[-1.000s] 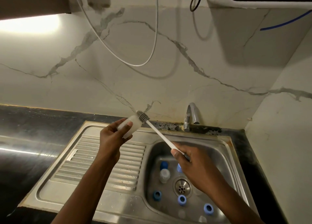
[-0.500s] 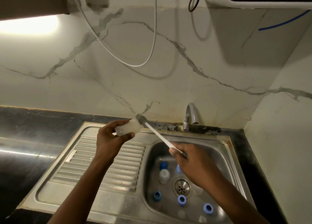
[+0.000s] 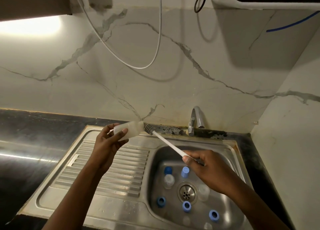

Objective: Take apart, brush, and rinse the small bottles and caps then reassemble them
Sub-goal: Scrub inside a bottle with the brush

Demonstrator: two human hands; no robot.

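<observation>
Head view is hiding the brush handle's end inside your right hand, fingers wrapping it closed. Your left hand is pinching the small bottle over the sink drainboard, lying nearly level, mouth pointing right onto the bristles. Clear bottles in the basin are looking faint.

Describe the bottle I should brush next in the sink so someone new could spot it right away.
Start at the steel sink basin and find the round drain. Just left of it stands a small clear bottle, directly below a dark blue cap. Unlike the blue caps around it, it is pale and see-through.
</observation>
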